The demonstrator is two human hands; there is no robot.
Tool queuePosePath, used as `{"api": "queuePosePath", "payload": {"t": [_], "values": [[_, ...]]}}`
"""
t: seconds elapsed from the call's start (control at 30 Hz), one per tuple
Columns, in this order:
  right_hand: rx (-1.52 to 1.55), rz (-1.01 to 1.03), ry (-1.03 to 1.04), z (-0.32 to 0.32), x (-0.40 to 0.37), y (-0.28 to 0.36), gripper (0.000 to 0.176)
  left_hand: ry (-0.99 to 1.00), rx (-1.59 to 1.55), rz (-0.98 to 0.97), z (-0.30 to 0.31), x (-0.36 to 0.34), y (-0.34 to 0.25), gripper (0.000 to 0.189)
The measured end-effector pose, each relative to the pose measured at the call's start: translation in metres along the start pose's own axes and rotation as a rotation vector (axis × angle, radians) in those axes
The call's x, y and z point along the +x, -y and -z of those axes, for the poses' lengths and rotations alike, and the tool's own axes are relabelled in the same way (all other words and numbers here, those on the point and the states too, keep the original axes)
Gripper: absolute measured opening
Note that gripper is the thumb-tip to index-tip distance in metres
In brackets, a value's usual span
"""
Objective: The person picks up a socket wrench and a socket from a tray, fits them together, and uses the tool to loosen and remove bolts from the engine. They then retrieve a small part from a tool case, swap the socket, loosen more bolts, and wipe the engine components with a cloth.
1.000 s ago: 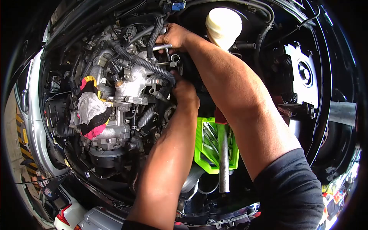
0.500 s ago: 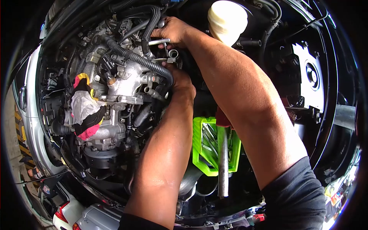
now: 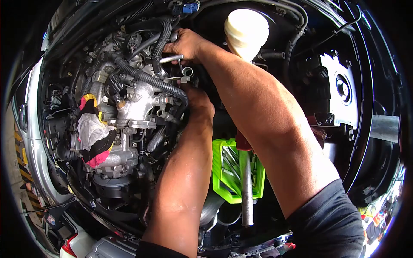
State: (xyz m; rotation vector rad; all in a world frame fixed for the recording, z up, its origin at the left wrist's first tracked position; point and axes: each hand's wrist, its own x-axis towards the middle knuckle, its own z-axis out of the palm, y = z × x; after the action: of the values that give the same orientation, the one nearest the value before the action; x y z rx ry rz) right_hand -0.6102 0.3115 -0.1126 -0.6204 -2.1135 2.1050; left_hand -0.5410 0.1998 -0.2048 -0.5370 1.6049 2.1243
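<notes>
In the head view, my right hand [image 3: 186,44] reaches to the back right side of the engine [image 3: 137,99]. Its fingers curl in beside a corrugated black hose [image 3: 163,41], closed, and what they grip is hidden. A bare metal rod [image 3: 172,59] and a round open pipe end [image 3: 187,72] sit just below that hand. My left hand [image 3: 198,99] is lower down, pushed in beside the engine under a second corrugated hose [image 3: 148,76]. Its fingers are mostly hidden behind the parts.
A bright green tray [image 3: 217,172] with several metal tools stands between my forearms. A metal bar [image 3: 247,191] with a red part lies over it. A colourful cloth [image 3: 91,131] is draped on the engine. A cream reservoir [image 3: 246,32] stands behind my right forearm.
The view has shifted, so the engine, reservoir and tray sit slightly lower and further left. Both hands stay at the same spots on the engine.
</notes>
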Motion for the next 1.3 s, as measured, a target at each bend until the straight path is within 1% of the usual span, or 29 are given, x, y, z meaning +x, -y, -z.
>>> {"api": "queuePosePath", "payload": {"t": [0.1,0.23,0.27,0.3,0.37,0.43,0.47,0.5,0.53,0.57,0.63,0.67,0.7,0.73,0.77,0.8,0.83,0.87,0.9,0.93,0.97,1.0,1.03,1.07,1.1,1.13,1.17,1.23,1.3], "values": [[-0.006,0.023,0.012,-0.001,0.0,0.0,0.037,0.005,-0.006,0.005,-0.001,0.001,0.002,0.051],[-0.057,0.057,-0.021,0.0,0.001,-0.003,0.039,0.026,-0.027,0.021,-0.004,0.004,0.005,0.05],[-0.093,0.121,-0.013,0.0,0.006,-0.005,0.044,0.037,-0.032,0.024,-0.005,0.006,0.007,0.049],[-0.147,0.1,0.029,0.002,0.006,-0.005,0.057,0.057,-0.039,0.03,-0.007,0.01,0.009,0.049],[-0.293,0.284,-0.078,0.001,0.007,-0.009,0.059,0.115,-0.062,0.049,-0.012,0.018,0.015,0.048],[-0.441,0.425,-0.2,-0.002,0.012,-0.012,0.055,0.19,-0.085,0.078,-0.014,0.025,0.019,0.048],[-0.426,0.355,-0.166,0.001,0.012,-0.016,0.053,0.212,-0.081,0.101,-0.012,0.029,0.022,0.047],[-0.408,0.292,-0.131,0.002,0.006,-0.007,0.051,0.191,-0.082,0.178,-0.008,0.034,0.023,0.045],[-0.408,0.368,-0.164,0.0,0.014,-0.015,0.046,0.281,0.091,0.065,-0.008,0.013,0.013,0.044],[-0.357,0.256,-0.132,-0.001,0.014,-0.012,0.044,0.351,0.257,-0.063,-0.008,-0.01,0.002,0.043],[-0.256,0.045,-0.041,0.002,0.011,-0.003,0.039,0.441,1.012,-0.267,0.001,-0.022,-0.002,0.044],[-0.182,0.074,0.014,0.001,0.013,-0.004,0.03,0.464,1.394,-0.355,0.008,-0.028,-0.004,0.044],[-0.118,0.035,0.028,0.001,0.013,-0.004,0.025,0.466,1.633,-0.459,0.024,-0.034,0.007,0.045],[-0.142,-0.015,0.049,0.003,0.019,-0.006,0.026,0.453,1.868,-0.576,0.039,-0.04,0.018,0.046],[-0.08,0.018,0.02,0.002,0.011,-0.003,0.051,0.509,1.595,-0.41,0.057,-0.061,0.004,0.047],[-0.118,0.064,0.004,0.003,0.009,-0.002,0.055,0.531,1.318,-0.253,0.074,-0.083,-0.011,0.049],[-0.224,0.095,-0.016,0.005,0.011,-0.004,0.059,0.584,0.643,0.164,0.083,-0.134,-0.06,0.05],[-0.363,0.321,-0.108,0.006,0.017,-0.017,0.058,0.853,0.609,-0.041,0.116,-0.159,-0.079,0.045],[-0.504,0.544,-0.205,0.006,0.021,-0.027,0.059,1.127,0.828,-0.466,0.117,-0.177,-0.144,0.033],[-0.575,0.496,-0.211,0.005,0.018,-0.021,0.057,1.147,0.873,-1.052,0.113,-0.169,-0.181,0.032],[-0.647,0.446,-0.218,0.004,0.012,-0.015,0.055,1.015,1.044,-1.268,0.115,-0.164,-0.223,0.031],[-0.617,0.424,-0.199,0.006,0.008,-0.012,0.05,0.632,1.218,-1.368,0.132,-0.137,-0.241,0.044],[-0.609,0.442,-0.193,0.006,0.01,-0.014,0.049,0.257,1.391,-1.369,0.15,-0.111,-0.26,0.057],[-0.485,0.425,-0.152,0.007,0.013,-0.018,0.046,0.033,1.702,-1.158,0.162,-0.088,-0.282,0.075],[-0.359,0.412,-0.109,0.008,0.015,-0.015,0.044,-0.268,1.998,-0.936,0.171,-0.067,-0.283,0.087],[0.037,0.183,-0.013,0.003,0.008,-0.005,0.036,-0.229,1.907,-0.837,0.178,-0.058,-0.281,0.089],[0.29,0.048,-0.06,-0.004,0.007,-0.001,0.029,-0.187,1.813,-0.74,0.179,-0.052,-0.281,0.092],[0.453,-0.127,0.026,0.0,-0.005,0.016,0.029,-0.178,1.916,-0.712,0.171,-0.053,-0.284,0.094],[0.184,0.045,0.039,0.002,0.005,-0.002,0.031,-0.198,1.941,-0.751,0.172,-0.053,-0.282,0.094]]}}
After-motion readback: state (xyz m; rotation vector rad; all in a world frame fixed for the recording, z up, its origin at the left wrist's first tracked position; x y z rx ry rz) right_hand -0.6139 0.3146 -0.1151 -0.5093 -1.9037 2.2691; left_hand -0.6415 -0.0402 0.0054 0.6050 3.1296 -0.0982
